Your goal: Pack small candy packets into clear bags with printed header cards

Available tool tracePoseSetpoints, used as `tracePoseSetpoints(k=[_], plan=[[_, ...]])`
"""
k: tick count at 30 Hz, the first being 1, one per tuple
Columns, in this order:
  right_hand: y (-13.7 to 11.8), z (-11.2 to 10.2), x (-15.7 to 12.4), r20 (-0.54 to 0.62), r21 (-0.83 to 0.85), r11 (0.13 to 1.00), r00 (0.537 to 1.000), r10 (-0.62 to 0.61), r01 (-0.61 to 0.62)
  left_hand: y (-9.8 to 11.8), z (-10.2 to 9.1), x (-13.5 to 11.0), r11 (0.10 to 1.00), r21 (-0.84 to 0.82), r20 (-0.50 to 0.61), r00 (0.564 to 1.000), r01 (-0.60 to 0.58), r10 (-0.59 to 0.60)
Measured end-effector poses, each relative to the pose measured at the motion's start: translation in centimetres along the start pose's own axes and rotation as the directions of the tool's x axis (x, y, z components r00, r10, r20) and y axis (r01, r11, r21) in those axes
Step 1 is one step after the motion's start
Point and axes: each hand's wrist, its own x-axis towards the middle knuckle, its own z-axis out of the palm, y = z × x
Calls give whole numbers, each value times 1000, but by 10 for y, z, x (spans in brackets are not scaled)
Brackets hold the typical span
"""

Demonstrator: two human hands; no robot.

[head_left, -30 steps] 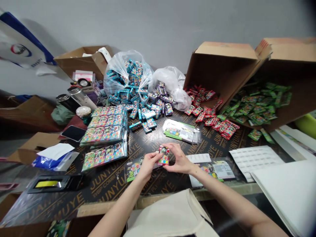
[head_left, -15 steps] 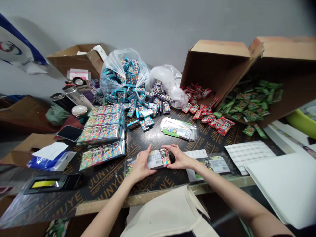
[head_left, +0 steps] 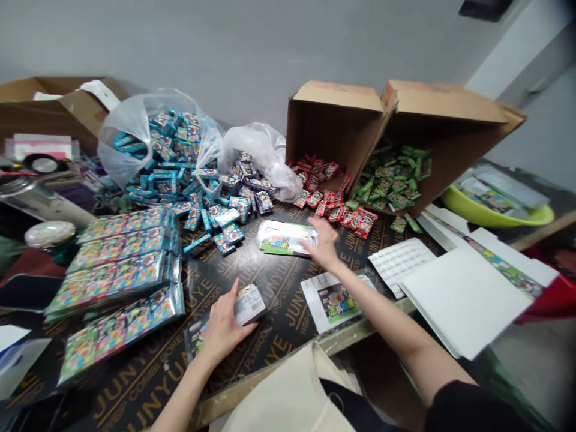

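We get soft, even indoor light, with white glare on the plastic packets (head_left: 283,238) and a paler sheen on the table (head_left: 250,264), deep shadow inside the far boxes (head_left: 335,135), slight blur on the right hand (head_left: 324,243), stretched edges left and right

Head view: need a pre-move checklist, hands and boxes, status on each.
1. Left hand on the near packet: ok, spread over its left part.
2. Right hand at the flat packaging: ok, fingers at its right end.
3. Right-hand grip secure: cannot tell, the contact is too small to read.
4. Red boxes all inside their carton: not ok, many lie out on the table.
5. Green boxes all inside the other carton: not ok, a couple lie outside.
6. Multi-box packs clear of both hands: ok, off to the left.
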Motion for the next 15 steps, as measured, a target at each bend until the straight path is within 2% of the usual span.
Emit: tracePoseSetpoints(k=[2, 4, 5, 6, 9, 11, 15], plan=[[55, -18, 33, -187, -181, 945, 953, 240, -273, -6, 2, -5, 999, 32, 13, 1000, -16, 15], [109, -39, 59, -294, -230, 844, 861, 415, -486, -12, 3, -12, 998, 61, 19, 999, -33, 32], [132, -49, 68, -327, -228, 806, 822, 466, -547, -15, 4, -15, 996, 72, 16, 999, -44, 43], [151, -57, 76, -309, -226, 794, 815, 490, -564, -18, 5, -17, 995, 81, 11, 998, -56, 55], [182, -68, 93, -133, -205, 854, 879, 459, -477, -23, 9, -22, 992, 99, -2, 997, -76, 76], [184, -65, 99, -55, -184, 893, 911, 408, -411, -25, 11, -22, 991, 110, -10, 997, -75, 77], [167, -55, 101, -30, -131, 932, 941, 338, -339, -27, 14, -23, 991, 113, -16, 997, -76, 79]])
